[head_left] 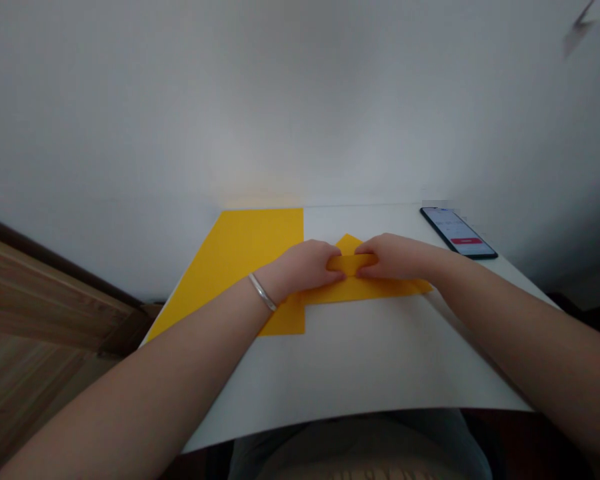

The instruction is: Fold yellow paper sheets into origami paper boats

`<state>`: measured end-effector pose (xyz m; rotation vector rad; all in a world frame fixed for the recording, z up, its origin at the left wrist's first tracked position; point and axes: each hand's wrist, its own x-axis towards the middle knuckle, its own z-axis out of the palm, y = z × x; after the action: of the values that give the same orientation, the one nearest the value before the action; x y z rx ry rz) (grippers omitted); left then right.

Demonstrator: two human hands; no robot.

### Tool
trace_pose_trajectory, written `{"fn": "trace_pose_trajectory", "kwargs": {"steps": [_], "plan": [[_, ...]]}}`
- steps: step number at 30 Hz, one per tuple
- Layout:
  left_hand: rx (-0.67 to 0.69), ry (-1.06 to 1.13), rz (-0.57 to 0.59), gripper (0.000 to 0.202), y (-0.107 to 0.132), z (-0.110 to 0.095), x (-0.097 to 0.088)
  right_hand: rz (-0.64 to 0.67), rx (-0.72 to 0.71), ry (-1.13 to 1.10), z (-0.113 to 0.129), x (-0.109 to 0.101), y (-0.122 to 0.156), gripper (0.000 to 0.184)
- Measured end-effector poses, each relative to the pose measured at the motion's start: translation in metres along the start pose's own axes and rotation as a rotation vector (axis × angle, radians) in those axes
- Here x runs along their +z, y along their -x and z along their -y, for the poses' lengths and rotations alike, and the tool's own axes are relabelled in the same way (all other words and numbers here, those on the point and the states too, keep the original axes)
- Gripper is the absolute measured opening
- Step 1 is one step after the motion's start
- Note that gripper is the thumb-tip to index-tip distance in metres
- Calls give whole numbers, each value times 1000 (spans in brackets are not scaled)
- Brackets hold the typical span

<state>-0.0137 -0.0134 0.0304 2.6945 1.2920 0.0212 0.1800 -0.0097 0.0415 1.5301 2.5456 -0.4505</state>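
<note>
A folded yellow paper [361, 287] lies near the middle of the white tabletop [370, 353], its raised fold pinched from both sides. The left hand [305, 267] and right hand [395, 257] are closed on it, fingertips nearly meeting. Its left end overlaps a flat yellow sheet [250, 250]. A silver bangle [261, 291] circles the left wrist. A smartphone [457, 232] lies at the far right with its screen lit, showing a red bar; the writing is too small to read.

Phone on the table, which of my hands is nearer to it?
Right. The right hand pinches the yellow paper just left of the phone; the left hand pinches it too, farther left.
</note>
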Motion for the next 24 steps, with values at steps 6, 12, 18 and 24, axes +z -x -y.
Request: {"fn": "trace_pose_trajectory", "kwargs": {"steps": [6,12,18,24], "plan": [[-13,13,-6,33,-1,1,1,38,0,8,1,-1,-3,34],[-45,32,-1,34,0,0,0,60,4,22,3,-5,-7,33],[-61,50,17,35,0,1,0,128,41,-52,-2,-8,-9,31],[-71,57,25,36,-1,3,1,159,54,-56,-8,-10,-10,36]]}}
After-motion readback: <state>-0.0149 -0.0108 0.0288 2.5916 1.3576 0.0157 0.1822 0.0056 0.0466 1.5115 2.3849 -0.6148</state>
